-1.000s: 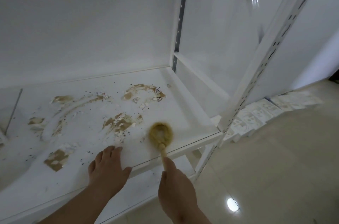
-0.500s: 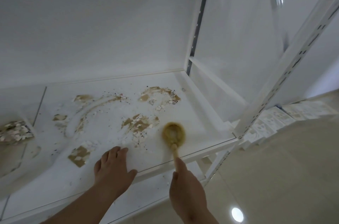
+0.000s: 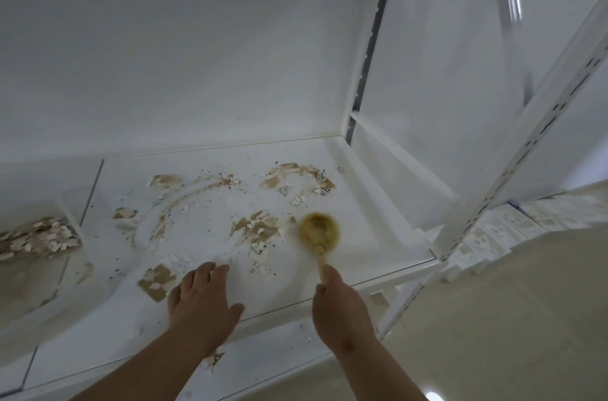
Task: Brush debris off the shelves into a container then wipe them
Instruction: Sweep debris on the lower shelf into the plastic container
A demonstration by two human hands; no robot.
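The white metal shelving unit (image 3: 513, 190) w/ slotted uprights filled most of what I saw, its flat white shelf board (image 3: 368, 236) spread in front of me. Across that board lay the debris, brown and off-white flaky scraps w/ dark specks (image 3: 253, 229), in patches from back right to front left, plus curved smears. At far left sat a heap of similar pale flakes (image 3: 39, 238); couldn't tell what held it. Pale tiled floor (image 3: 513, 318) was at right, w/ a row of white printed cartons (image 3: 487, 233) along the wall beyond the upright. My left hand (image 3: 200, 298) lay flat on the shelf's front part, fingers straight and spread, thumb out, holding nothing. My right hand (image 3: 342, 308) was wrapped round the handle of the small round wooden brush w/ tan bristles (image 3: 318, 231); its head was blurred, on the board just right of the central debris patch.
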